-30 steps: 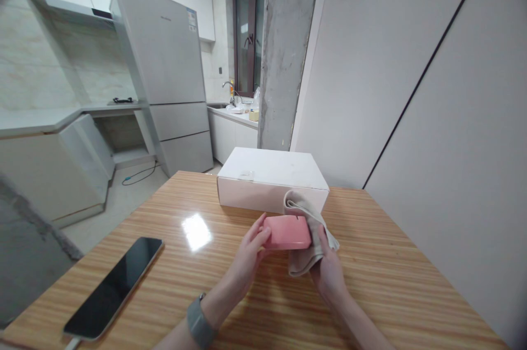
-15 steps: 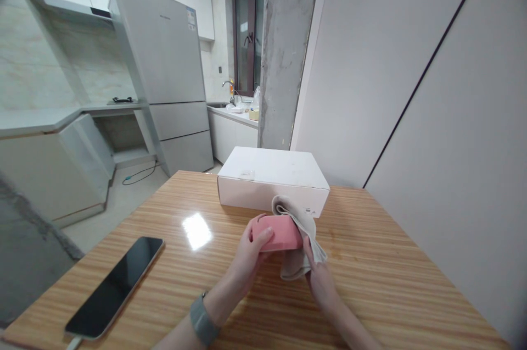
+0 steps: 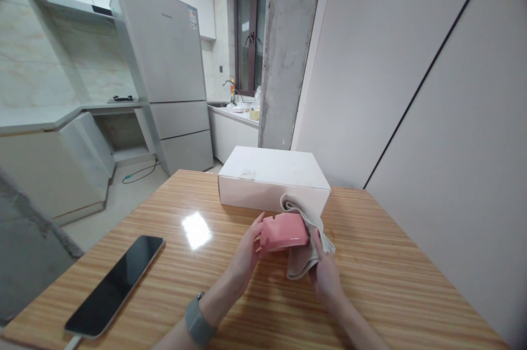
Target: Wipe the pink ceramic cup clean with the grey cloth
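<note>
A pink box-shaped object point(image 3: 284, 231) with a glossy surface and a small notch in its upper edge is held above the wooden table. My left hand point(image 3: 248, 248) grips its left end, fingers along the side and partly hidden behind it. A folded light grey cloth point(image 3: 302, 262) lies against the object's right end, its top curled over. My right hand point(image 3: 326, 273) is closed on that cloth, index finger stretched along it and pressing toward the pink object. The cloth hides the object's right side.
Behind my hands stands a closed white box point(image 3: 274, 174) on the wooden table point(image 3: 382, 262). A black-screened phone point(image 3: 117, 284) with a white cable plugged in rests at the left. Beyond the table are a fridge point(image 3: 164, 59) and a concrete pillar point(image 3: 288, 48).
Both hands have shifted slightly right with the pink object and the cloth. My left thumb has moved off the object's front face, and the object has turned a little.
</note>
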A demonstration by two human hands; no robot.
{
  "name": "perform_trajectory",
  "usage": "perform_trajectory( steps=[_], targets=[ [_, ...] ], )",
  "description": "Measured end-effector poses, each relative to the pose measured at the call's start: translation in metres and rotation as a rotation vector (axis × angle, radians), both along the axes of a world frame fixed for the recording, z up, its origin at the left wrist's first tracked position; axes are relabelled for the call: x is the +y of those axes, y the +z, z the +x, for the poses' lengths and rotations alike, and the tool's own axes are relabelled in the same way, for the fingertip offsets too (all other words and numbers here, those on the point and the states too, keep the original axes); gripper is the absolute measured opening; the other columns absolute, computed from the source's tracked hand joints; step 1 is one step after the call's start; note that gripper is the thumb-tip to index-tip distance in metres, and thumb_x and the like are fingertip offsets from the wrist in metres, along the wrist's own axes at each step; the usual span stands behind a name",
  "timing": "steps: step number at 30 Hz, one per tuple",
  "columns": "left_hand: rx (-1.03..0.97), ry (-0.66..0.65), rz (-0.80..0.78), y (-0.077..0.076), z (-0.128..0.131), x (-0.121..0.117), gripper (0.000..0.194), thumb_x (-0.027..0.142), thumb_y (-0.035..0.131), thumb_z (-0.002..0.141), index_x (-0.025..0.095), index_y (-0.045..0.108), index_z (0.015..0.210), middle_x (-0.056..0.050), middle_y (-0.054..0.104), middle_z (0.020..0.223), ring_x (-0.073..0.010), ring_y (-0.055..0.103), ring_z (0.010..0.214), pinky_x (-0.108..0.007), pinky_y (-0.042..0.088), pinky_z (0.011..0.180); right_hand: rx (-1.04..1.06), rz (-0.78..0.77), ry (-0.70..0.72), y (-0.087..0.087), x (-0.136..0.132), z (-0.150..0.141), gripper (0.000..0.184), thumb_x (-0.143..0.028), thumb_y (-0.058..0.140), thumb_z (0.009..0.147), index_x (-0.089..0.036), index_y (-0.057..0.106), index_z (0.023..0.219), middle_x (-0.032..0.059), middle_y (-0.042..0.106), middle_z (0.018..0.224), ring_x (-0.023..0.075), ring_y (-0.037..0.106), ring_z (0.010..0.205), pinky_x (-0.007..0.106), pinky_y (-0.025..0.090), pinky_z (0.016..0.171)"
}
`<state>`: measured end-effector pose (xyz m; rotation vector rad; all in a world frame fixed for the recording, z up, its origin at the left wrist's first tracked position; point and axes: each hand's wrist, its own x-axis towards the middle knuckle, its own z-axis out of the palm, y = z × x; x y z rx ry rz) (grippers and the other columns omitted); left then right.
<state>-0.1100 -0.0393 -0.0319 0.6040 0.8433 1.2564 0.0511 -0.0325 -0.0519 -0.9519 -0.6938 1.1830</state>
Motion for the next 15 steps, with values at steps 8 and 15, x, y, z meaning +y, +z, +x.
perform_trajectory(
  steps=[8,15],
  targets=[
    [-0.074,-0.106,0.202,0.007,0.0,-0.006,0.059,0.039,0.069,0.076,0.018,0.053,0.129,-0.013,0.063,0.119,-0.0268,0.057,0.11,-0.034,0.044,0.089,0.307,-0.086,0.134,0.026,-0.006,-0.013,0.038,-0.047,0.071,0.071,-0.022,0.071,0.099,0.0016,0.073,0.107,0.0239,0.059,0.115,0.035,0.048,0.097],
    [-0.087,-0.218,0.152,0.008,0.0,-0.009,0.063,0.035,0.074,0.07,0.019,0.053,0.127,-0.015,0.058,0.127,-0.0327,0.056,0.113,-0.043,0.046,0.091,0.189,-0.053,0.166,0.014,-0.006,-0.008,0.04,-0.053,0.069,0.071,-0.024,0.071,0.1,0.0013,0.072,0.11,0.0243,0.058,0.116,0.04,0.039,0.106]
  ],
)
